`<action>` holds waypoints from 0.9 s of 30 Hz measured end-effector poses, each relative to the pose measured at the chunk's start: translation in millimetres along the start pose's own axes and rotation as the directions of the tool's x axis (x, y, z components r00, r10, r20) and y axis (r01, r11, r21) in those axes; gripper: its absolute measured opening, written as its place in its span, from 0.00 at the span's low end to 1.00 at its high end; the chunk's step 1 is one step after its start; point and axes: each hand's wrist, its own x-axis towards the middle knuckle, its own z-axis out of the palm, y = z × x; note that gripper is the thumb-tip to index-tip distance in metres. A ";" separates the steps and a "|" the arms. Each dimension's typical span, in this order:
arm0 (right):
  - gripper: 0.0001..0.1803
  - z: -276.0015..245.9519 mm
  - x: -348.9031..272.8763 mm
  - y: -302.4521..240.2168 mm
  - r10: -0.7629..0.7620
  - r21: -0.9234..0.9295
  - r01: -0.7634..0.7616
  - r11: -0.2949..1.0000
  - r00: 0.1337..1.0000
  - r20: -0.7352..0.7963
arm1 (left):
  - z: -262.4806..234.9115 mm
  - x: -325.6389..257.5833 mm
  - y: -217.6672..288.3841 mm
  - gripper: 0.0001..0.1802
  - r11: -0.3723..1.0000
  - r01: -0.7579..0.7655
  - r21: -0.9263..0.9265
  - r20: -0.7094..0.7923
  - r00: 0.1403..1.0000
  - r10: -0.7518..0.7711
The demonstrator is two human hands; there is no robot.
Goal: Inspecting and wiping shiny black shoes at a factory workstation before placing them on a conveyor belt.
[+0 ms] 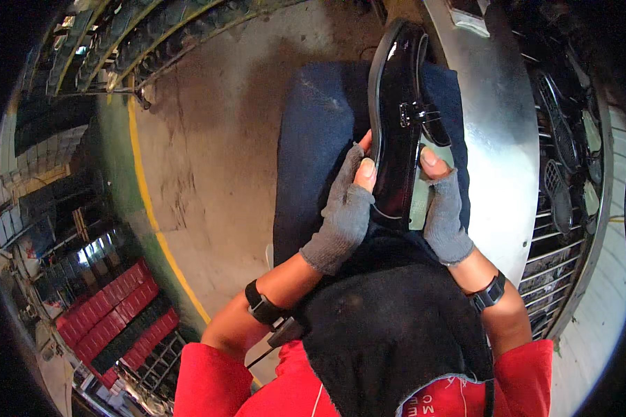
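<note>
A glossy black shoe [396,90] with a buckled strap lies lengthwise over my lap, its toe pointing away from me. My left hand [344,222], in a grey fingerless glove, grips its left side near the heel, thumb on the upper. On the other side my right hand [445,219], gloved the same way, closes on the shoe's heel end. Its thumb presses by a pale green piece [420,194], perhaps a shoe last, showing in the shoe's opening. The right fingers are mostly hidden. Beneath are dark blue trousers [306,139] and a black apron [396,320].
Close on my right stands a shiny metal worktop [500,153]. Beyond it, a barred rack [549,267] carries several dark shoes [557,194]. Shelving [118,48] fills the far left, and red panels [108,320] stand at lower left. A yellow line [149,208] crosses the floor.
</note>
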 end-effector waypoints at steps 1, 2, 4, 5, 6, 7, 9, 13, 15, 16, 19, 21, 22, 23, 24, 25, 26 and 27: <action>0.29 1.7 1.9 -2.4 -0.009 -0.003 0.009 1.000 1.000 0.000 | -3.7 4.1 -3.0 0.32 0.999 -0.018 0.042 0.006 1.000 0.018; 0.29 3.7 2.9 -4.8 -0.014 -0.023 0.015 1.000 1.000 0.027 | -7.7 6.9 -7.6 0.32 0.999 -0.030 0.041 0.016 0.999 0.029; 0.31 2.9 4.6 -4.0 -0.016 -0.050 0.017 0.999 0.999 0.028 | -11.6 11.0 -10.5 0.35 0.996 -0.002 -0.087 0.046 0.999 0.005; 0.31 1.5 2.0 -5.9 -0.030 -0.057 0.032 0.998 0.999 0.036 | -11.3 9.6 -7.8 0.35 0.996 -0.017 -0.088 0.053 0.998 0.022; 0.32 3.0 -2.2 -9.7 -0.024 -0.072 0.027 0.997 0.999 0.047 | -12.0 5.1 -3.6 0.35 1.000 0.004 0.014 0.066 0.998 -0.005; 0.32 5.1 -3.4 -14.0 -0.025 -0.086 0.030 0.996 0.998 0.058 | -13.2 4.6 2.2 0.36 0.993 0.019 0.118 0.079 0.997 -0.028; 0.39 -2.8 -6.7 -10.5 -0.094 -0.153 0.100 0.983 0.995 0.045 | -3.3 -2.3 26.3 0.40 0.960 -0.110 0.258 0.074 0.993 0.094; 0.50 11.5 -37.4 -49.2 -0.437 -0.403 0.506 0.763 0.862 0.256 | 38.2 -22.2 113.9 0.44 0.974 0.064 0.218 -0.076 0.996 -0.048; 0.51 28.9 -34.9 -57.2 -0.422 -0.145 0.457 0.878 0.880 0.217 | 29.6 -15.4 112.5 0.38 0.972 -0.016 -0.234 0.052 0.998 0.029; 0.51 48.3 -43.2 -61.7 -0.361 -0.047 0.365 0.930 0.929 0.080 | 40.8 -14.8 121.1 0.43 0.972 -0.004 -0.235 0.112 0.993 0.031; 0.38 47.6 -42.3 -46.6 -0.468 -0.344 0.439 0.830 0.884 -0.003 | 70.3 -26.7 142.6 0.53 0.977 -0.063 -0.205 0.205 0.973 0.106; 0.35 51.2 -53.4 -46.9 -0.546 -0.463 0.477 0.747 0.837 -0.018 | 75.2 -34.3 131.3 0.52 0.962 -0.113 -0.250 0.198 0.966 0.165; 0.35 53.0 -55.7 -48.4 -0.548 -0.456 0.483 0.747 0.836 -0.012 | 74.9 -38.7 127.6 0.52 0.962 -0.121 -0.244 0.195 0.966 0.171; 0.36 52.0 -58.0 -51.2 -0.447 -0.378 0.413 0.829 0.894 -0.004 | 74.6 -41.8 123.5 0.49 0.944 -0.146 -0.294 0.170 0.964 0.203; 0.38 51.0 -60.2 -54.5 -0.342 -0.299 0.331 0.895 0.940 0.017 | 71.8 -45.4 120.7 0.47 0.923 -0.174 -0.344 0.145 0.961 0.235; 0.38 48.4 -57.1 -54.6 -0.364 -0.296 0.357 0.886 0.931 0.031 | 64.8 -43.4 119.1 0.47 0.921 -0.193 -0.339 0.156 0.954 0.258; 0.39 41.3 -51.8 -49.6 -0.321 -0.314 0.325 0.892 0.945 0.065 | 57.4 -38.9 115.6 0.48 0.949 -0.211 -0.236 0.144 0.958 0.249; 0.41 34.3 -46.3 -47.7 -0.278 -0.336 0.295 0.895 0.956 0.099 | 54.6 -36.0 115.6 0.50 0.965 -0.227 -0.132 0.130 0.961 0.244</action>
